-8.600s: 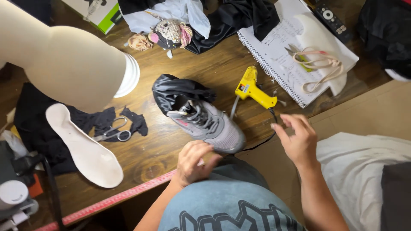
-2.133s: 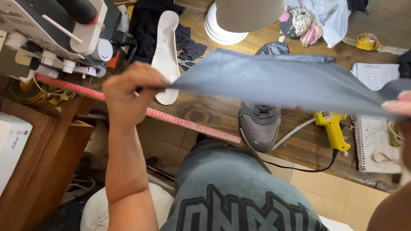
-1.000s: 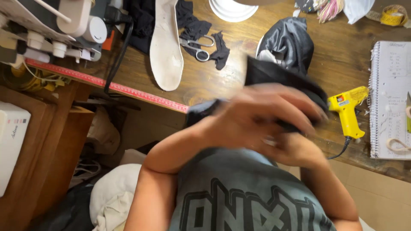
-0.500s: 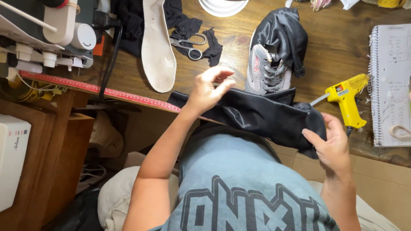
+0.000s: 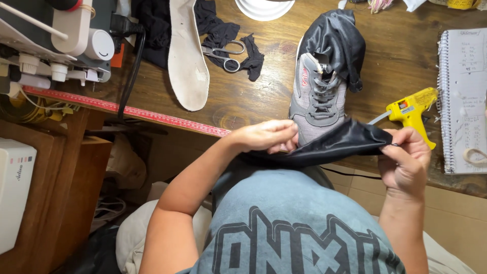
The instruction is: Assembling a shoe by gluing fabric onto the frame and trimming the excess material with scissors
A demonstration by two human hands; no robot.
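1. Cloth point(image 5: 337, 144), black and shiny, is stretched between both hands at the near edge of the desk point(image 5: 253, 101), just in front of the grey shoe point(image 5: 317, 99).
2. Left hand point(image 5: 266, 137) has its fingers clenched on the cloth's left end; half a second ago it was raised higher, over the shoe.
3. Right hand point(image 5: 406, 160) pinches the right end just near the yellow glue gun point(image 5: 411, 111); it has come up and the cloth is now a narrower, tauter strip.
4. Farther back lie a white insole point(image 5: 187, 56) and scissors point(image 5: 225, 56) on dark scraps.
5. Notebook point(image 5: 464, 96) sits at the right, unmoved.
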